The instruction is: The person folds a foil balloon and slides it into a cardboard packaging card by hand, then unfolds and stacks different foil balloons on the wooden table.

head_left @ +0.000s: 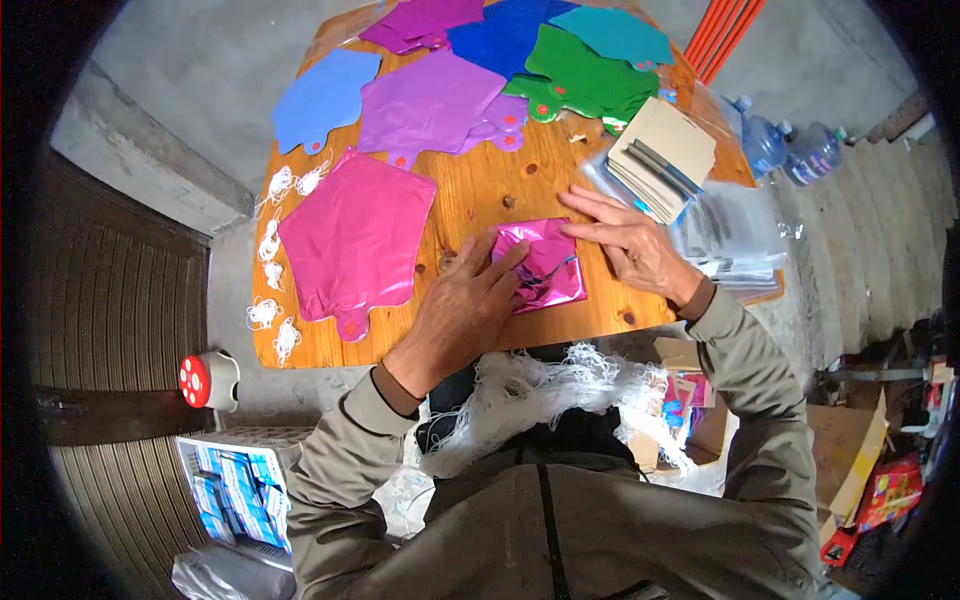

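Observation:
A folded magenta foil balloon point(562, 283), creased and shiny, lies on the wooden table right in front of me. My left hand point(462, 318) rests over its left edge with the fingers laid on the foil, slightly bent. At its upper right corner, the outstretched fingers of my right hand point(640, 245) touch or hover close to the foil, spread apart. A flat pink star-shaped foil balloon point(360, 245) is spread out left of my left hand. Beyond my right hand sits a stack of beige cards point(662, 150) with a dark strip across it.
Flat foil balloons in purple point(430, 105), light blue point(325, 95), green point(590, 80) and teal point(615, 35) cover the table's far side. White string bundles point(265, 313) line the left edge. Clear plastic bags point(730, 235) lie right. White string point(540, 400) hangs over my lap.

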Demonstrator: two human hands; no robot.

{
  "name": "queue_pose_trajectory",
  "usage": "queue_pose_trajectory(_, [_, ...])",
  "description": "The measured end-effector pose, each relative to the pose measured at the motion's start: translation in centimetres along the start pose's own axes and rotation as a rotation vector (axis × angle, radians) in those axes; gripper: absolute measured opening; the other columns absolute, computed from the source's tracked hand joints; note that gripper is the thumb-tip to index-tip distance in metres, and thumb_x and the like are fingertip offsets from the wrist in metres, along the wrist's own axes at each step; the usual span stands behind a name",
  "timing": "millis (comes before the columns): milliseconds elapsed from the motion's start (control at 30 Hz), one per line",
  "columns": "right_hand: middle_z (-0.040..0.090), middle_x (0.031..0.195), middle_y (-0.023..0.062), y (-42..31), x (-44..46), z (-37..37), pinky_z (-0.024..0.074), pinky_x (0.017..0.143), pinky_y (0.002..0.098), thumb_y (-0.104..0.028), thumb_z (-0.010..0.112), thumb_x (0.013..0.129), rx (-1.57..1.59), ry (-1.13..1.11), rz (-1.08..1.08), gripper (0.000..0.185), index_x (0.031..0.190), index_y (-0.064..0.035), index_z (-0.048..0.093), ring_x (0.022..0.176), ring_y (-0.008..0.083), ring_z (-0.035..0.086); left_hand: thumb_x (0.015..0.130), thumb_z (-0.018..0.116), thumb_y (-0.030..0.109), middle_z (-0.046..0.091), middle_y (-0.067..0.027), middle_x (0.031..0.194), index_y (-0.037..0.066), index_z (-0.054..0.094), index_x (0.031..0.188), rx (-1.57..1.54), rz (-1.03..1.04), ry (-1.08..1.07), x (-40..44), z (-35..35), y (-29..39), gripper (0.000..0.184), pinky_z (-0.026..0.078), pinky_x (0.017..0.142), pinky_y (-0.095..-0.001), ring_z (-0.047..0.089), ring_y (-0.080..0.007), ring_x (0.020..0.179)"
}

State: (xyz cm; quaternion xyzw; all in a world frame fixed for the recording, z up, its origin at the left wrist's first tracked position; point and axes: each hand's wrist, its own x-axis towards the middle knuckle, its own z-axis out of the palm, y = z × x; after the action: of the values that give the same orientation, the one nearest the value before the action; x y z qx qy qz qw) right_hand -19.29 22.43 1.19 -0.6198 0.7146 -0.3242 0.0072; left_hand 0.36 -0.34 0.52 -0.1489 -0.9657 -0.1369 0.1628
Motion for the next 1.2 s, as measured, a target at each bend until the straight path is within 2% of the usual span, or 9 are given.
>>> queue_pose_trajectory(167, [0.069, 0.132, 0.0152, 0.0, -1.4, 0.5, 0.0511, 0.107, 0.0444, 0.015, 0.058, 0.079, -0.076, 0.238, 0.107, 0.051, 0.120, -0.0092, 0.075, 0.128, 0.0369, 0.061, 0.085, 0.076, 0.017, 0.060, -0.0118, 0.144, 0.001, 0.068, 0.117, -0.022, 0.007, -0.001, 0.4, -0.5, 0.3, 0.037, 0.044, 0.114, -0.0540, 0.048, -0.0446, 0.138])
queue_pose_trajectory(267, [0.067, 0.135, 0.0153, -0.5, -1.3, -0.3, 0.0510, 0.106, 0.0463, 0.014, 0.059, 0.075, -0.119, 0.072, 0.070, 0.052, 0.119, -0.0084, 0.075, 0.126, 0.0374, 0.061, 0.085, 0.076, 0.017, 0.060, -0.0124, 0.144, 0.001, 0.067, 0.116, 0.010, 0.016, -0.029, 0.2, -0.2, 0.0, 0.036, 0.043, 0.115, -0.0556, 0.048, -0.0454, 0.137])
queue_pose_trajectory(467, [0.052, 0.155, 0.0152, 0.1, -0.2, 0.2, 0.0361, 0.121, 0.0525, 0.012, 0.060, 0.072, -0.295, -0.037, 0.038, 0.064, 0.128, -0.0148, 0.075, 0.145, 0.0400, 0.047, 0.086, 0.074, 0.018, 0.059, -0.0123, 0.146, 0.001, 0.067, 0.114, -0.005, 0.039, -0.040, 0.4, -0.5, -0.1, 0.034, 0.040, 0.115, -0.0579, 0.047, -0.0467, 0.137])
queue_pose_trajectory(767, [0.058, 0.151, 0.0152, 1.4, 0.3, 0.2, 0.0290, 0.126, 0.0530, 0.012, 0.057, 0.082, -0.069, -0.032, 0.156, 0.053, 0.122, -0.0149, 0.078, 0.147, 0.0385, 0.045, 0.086, 0.072, 0.019, 0.055, -0.0118, 0.150, 0.001, 0.066, 0.112, 0.022, 0.032, -0.045, 0.5, -0.6, 0.1, 0.032, 0.038, 0.116, -0.0577, 0.046, -0.0470, 0.139])
queue_pose_trajectory(867, [0.068, 0.136, 0.0166, 1.3, 0.5, 0.0, 0.0410, 0.117, 0.0470, 0.009, 0.058, 0.087, -0.027, 0.051, 0.144, 0.039, 0.115, -0.0082, 0.079, 0.135, 0.0348, 0.058, 0.085, 0.072, 0.018, 0.055, -0.0127, 0.149, 0.001, 0.065, 0.112, 0.044, 0.038, -0.029, 0.3, -0.1, 0.0, 0.033, 0.037, 0.117, -0.0573, 0.046, -0.0464, 0.139])
queue_pose_trajectory(967, [0.074, 0.105, 0.0128, 0.1, 1.1, -0.3, 0.0543, 0.090, 0.0370, 0.000, 0.068, 0.090, 0.202, 0.238, 0.345, 0.018, 0.106, -0.0013, 0.077, 0.099, 0.0244, 0.070, 0.084, 0.072, 0.018, 0.056, -0.0134, 0.147, 0.000, 0.065, 0.113, 0.073, 0.039, -0.047, 0.4, -0.2, 0.0, 0.035, 0.038, 0.116, -0.0570, 0.046, -0.0460, 0.138])
queue_pose_trajectory(1067, [0.066, 0.076, 0.0046, -2.2, 3.1, -1.0, 0.0485, 0.064, 0.0321, -0.012, 0.080, 0.089, 0.304, 0.163, 0.611, 0.019, 0.102, 0.0013, 0.075, 0.068, 0.0154, 0.058, 0.083, 0.072, 0.017, 0.057, -0.0137, 0.146, 0.001, 0.064, 0.113, 0.053, 0.041, -0.032, 0.4, -0.2, 0.0, 0.036, 0.038, 0.116, -0.0569, 0.047, -0.0461, 0.137])
queue_pose_trajectory(1100, [0.060, 0.066, 0.0018, -1.8, 3.2, -0.8, 0.0446, 0.057, 0.0329, -0.020, 0.086, 0.085, 0.267, 0.109, 0.573, 0.028, 0.100, 0.0001, 0.075, 0.058, 0.0142, 0.052, 0.083, 0.072, 0.018, 0.057, -0.0140, 0.145, 0.001, 0.064, 0.113, 0.053, 0.042, -0.032, 0.4, -0.3, 0.1, 0.036, 0.038, 0.116, -0.0566, 0.047, -0.0463, 0.137])
queue_pose_trajectory(1200, [0.059, 0.064, 0.0024, -0.5, 3.4, 0.1, 0.0448, 0.058, 0.0338, -0.023, 0.087, 0.084, 0.140, 0.013, 0.561, 0.028, 0.096, -0.0007, 0.075, 0.058, 0.0149, 0.054, 0.084, 0.073, 0.019, 0.057, -0.0149, 0.144, 0.002, 0.064, 0.116, 0.050, 0.042, -0.028, 0.5, -0.5, 0.1, 0.037, 0.039, 0.115, -0.0559, 0.048, -0.0466, 0.135])
